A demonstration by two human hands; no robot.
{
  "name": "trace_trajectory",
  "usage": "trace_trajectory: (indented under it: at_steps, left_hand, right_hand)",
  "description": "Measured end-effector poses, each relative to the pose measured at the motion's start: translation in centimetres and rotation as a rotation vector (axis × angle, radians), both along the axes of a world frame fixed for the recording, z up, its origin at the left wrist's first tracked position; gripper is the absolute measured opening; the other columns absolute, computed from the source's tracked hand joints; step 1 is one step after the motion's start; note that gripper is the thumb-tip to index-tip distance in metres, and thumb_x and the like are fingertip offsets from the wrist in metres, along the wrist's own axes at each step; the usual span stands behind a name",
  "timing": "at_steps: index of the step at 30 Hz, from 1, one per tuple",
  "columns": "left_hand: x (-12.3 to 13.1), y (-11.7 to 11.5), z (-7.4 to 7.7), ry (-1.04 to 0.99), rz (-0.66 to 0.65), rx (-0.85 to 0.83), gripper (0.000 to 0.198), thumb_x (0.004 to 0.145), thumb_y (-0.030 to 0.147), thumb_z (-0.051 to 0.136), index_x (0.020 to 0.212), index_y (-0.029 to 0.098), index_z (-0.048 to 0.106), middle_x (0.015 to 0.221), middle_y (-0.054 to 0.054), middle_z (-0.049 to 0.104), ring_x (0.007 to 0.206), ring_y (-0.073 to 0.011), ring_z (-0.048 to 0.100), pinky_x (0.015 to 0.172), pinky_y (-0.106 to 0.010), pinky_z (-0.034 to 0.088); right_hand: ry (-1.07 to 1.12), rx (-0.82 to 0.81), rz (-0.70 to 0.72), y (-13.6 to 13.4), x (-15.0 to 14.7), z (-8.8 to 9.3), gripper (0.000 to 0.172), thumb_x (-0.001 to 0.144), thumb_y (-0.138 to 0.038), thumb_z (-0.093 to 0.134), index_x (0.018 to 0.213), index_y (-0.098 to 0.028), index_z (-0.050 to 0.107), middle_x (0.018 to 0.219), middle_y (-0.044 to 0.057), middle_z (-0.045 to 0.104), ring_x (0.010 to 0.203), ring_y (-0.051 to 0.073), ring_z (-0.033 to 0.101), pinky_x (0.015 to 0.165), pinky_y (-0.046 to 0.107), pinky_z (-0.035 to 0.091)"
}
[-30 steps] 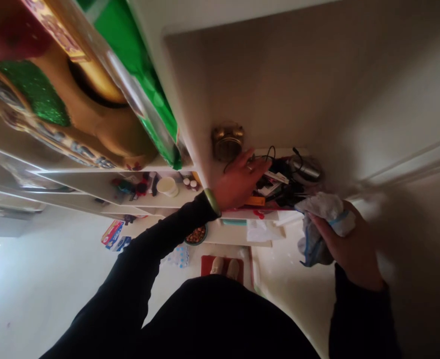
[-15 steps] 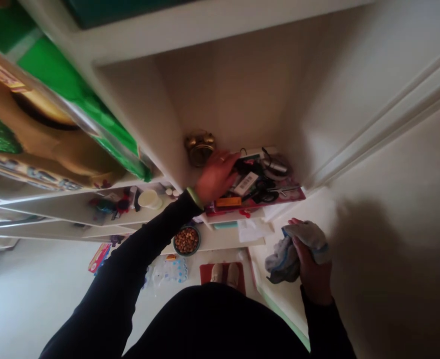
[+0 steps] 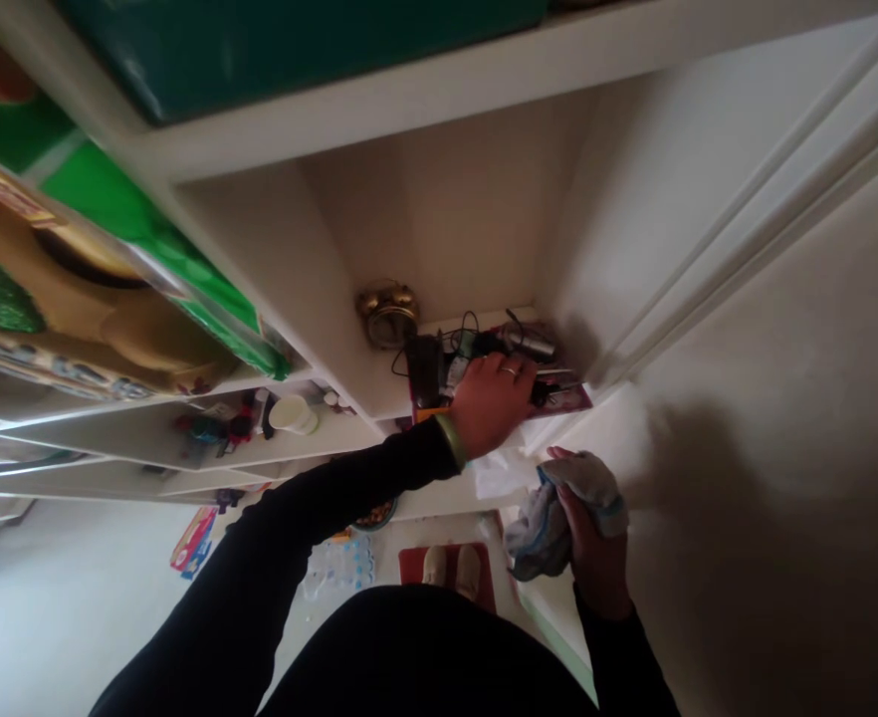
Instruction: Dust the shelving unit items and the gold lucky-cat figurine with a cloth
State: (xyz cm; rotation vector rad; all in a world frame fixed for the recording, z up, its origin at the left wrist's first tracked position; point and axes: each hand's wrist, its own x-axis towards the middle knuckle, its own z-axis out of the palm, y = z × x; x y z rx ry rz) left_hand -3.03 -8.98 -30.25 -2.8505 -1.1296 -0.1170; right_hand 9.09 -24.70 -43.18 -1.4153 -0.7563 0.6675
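My left hand (image 3: 491, 403) reaches across a reddish-pink tray (image 3: 577, 400) of odds and ends on the white shelf. Its fingers curl down among the things; the tips are hidden, and I cannot make out what they grip. Around it lie a dark wallet-like item (image 3: 425, 368), black cords (image 3: 470, 324) and a silvery cylindrical item (image 3: 533, 344). A brass twin-bell alarm clock (image 3: 388, 317) stands left of the tray. Lower right, my right hand (image 3: 599, 558) is closed around a crumpled grey cloth with blue edging (image 3: 540, 528), apart from the shelf.
A teal box (image 3: 297, 60) sits on the shelf above. To the left are a green and brown package (image 3: 132, 219) and a white cup (image 3: 294, 414). Below my left arm, a bowl of nuts (image 3: 375, 516) is partly covered. A wall (image 3: 782, 398) rises on the right.
My left hand has moved right from beside the clock, its fingers now bent down over the tray's contents. The dark wallet-like item is uncovered. My right hand keeps the cloth, a little further left in view.
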Motion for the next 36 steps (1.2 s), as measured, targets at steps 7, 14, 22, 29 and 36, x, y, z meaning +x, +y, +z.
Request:
trace_trajectory:
  at_steps: [7, 14, 22, 29, 36]
  left_hand:
    - [-1.0, 0.6, 0.5, -0.023, -0.048, -0.018, 0.062, 0.107, 0.054, 0.066, 0.153, 0.013, 0.061, 0.158, -0.018, 0.065, 0.139, -0.0338, 0.059, 0.116, -0.048, 0.051]
    - [-0.1, 4.9, 2.8, -0.053, -0.157, 0.039, 0.039, 0.106, 0.014, 0.054, 0.136, 0.022, 0.079, 0.151, -0.013, 0.069, 0.134, -0.0308, 0.064, 0.115, -0.046, 0.052]
    - [2.1, 8.8, 2.5, 0.068, -0.2, -0.114, 0.033, 0.099, 0.013, 0.057, 0.116, 0.018, 0.086, 0.143, -0.015, 0.074, 0.134, -0.031, 0.068, 0.116, -0.044, 0.054]
    - [1.4, 11.8, 2.0, -0.248, -0.114, -0.335, 0.023, 0.095, 0.016, 0.065, 0.114, 0.015, 0.079, 0.129, -0.011, 0.08, 0.121, -0.0259, 0.073, 0.112, -0.041, 0.056]
    - [-0.2, 12.0, 2.7, -0.397, -0.154, -0.454, 0.016, 0.094, 0.02, 0.069, 0.107, 0.015, 0.076, 0.121, -0.009, 0.081, 0.111, -0.0214, 0.075, 0.104, -0.035, 0.057]
  right_hand:
    - [0.063, -0.013, 0.018, 0.7, 0.1, -0.1, 0.047, 0.082, -0.052, 0.083, 0.116, -0.02, 0.086, 0.136, 0.013, 0.082, 0.131, 0.035, 0.073, 0.12, 0.055, 0.054]
    - [0.102, -0.035, 0.015, 2.1, -0.3, 0.5, 0.045, 0.077, -0.058, 0.087, 0.103, -0.021, 0.082, 0.109, 0.011, 0.086, 0.107, 0.033, 0.078, 0.112, 0.055, 0.058]
    - [0.171, -0.107, 0.004, 2.3, -0.4, 0.3, 0.051, 0.069, -0.065, 0.091, 0.095, -0.022, 0.079, 0.097, 0.01, 0.085, 0.101, 0.034, 0.079, 0.1, 0.054, 0.063]
    - [0.16, -0.08, -0.011, 2.3, 0.3, 0.6, 0.053, 0.071, -0.064, 0.089, 0.101, -0.021, 0.081, 0.106, 0.012, 0.085, 0.111, 0.036, 0.077, 0.108, 0.056, 0.06]
    - [0.144, -0.021, 0.034, 3.1, 0.5, 1.2, 0.048, 0.078, -0.059, 0.086, 0.107, -0.021, 0.082, 0.111, 0.01, 0.086, 0.118, 0.034, 0.077, 0.11, 0.051, 0.06]
